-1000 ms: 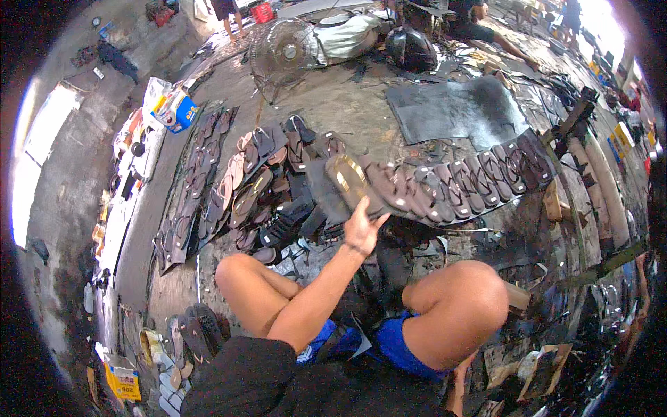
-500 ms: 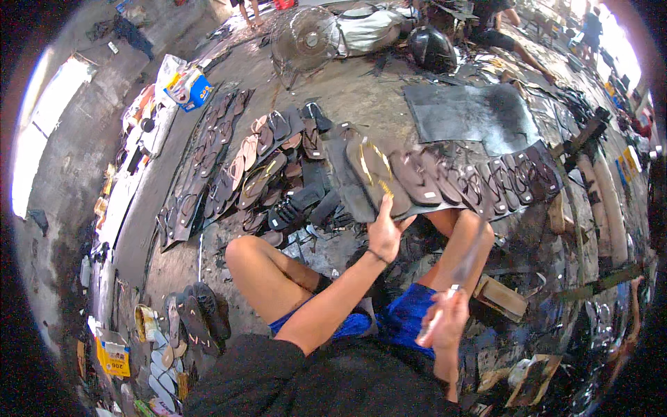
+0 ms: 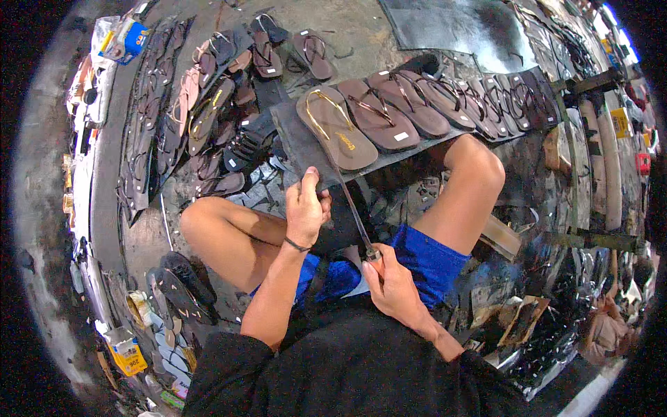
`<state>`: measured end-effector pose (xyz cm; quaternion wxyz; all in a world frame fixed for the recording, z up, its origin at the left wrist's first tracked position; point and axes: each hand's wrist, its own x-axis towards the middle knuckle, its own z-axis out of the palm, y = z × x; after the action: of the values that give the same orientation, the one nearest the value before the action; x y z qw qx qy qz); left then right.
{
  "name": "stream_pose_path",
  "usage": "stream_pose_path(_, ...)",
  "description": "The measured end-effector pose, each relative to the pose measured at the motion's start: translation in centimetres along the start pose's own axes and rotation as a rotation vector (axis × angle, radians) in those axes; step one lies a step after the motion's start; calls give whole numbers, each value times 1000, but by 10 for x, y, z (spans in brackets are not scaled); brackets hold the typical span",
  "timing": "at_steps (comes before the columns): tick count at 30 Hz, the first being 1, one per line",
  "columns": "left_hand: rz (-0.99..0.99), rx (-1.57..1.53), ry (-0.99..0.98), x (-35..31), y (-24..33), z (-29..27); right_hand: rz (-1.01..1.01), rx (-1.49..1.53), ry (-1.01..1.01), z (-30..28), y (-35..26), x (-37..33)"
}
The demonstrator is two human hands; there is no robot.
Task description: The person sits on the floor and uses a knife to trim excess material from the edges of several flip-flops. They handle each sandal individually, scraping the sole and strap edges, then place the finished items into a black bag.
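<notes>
My right hand (image 3: 394, 286) is closed round the orange handle of a long, thin-bladed knife (image 3: 356, 217). The blade points up and left, its tip at the near edge of a dark rubber sheet (image 3: 292, 128), beside a sandal's heel. My left hand (image 3: 306, 208) pinches the sheet's near left corner, thumb on top and fingers curled beneath. On the sheet, closest to the knife, lies a brown flip-flop with gold straps (image 3: 351, 147). A brown flip-flop with dark shiny straps (image 3: 389, 125) sits beside it, and several more continue the row rightward.
More flip-flops (image 3: 201, 118) lie in rows at the left. Another flat dark sheet (image 3: 462, 31) rests on the floor at the far side. A wooden block (image 3: 501, 236) is beside my right knee. Dark shoes (image 3: 184, 285) and a yellow box (image 3: 126, 354) stand at the left.
My left hand has moved from the gold-strapped flip-flop's heel to the sheet's corner. My right hand has brought the knife leftward to the sheet's edge. The view has tilted down.
</notes>
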<state>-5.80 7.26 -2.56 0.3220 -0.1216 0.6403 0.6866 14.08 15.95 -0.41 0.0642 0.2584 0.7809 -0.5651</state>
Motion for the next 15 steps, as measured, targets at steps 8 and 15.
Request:
stream_pose_path(8, -116, -277, -203, -10, -9, -3, -85, -143, -64, 8, 0, 82)
stream_pose_path(15, -6, -247, -228, -34, 25, -7, -846, -449, 448, 79, 25, 208)
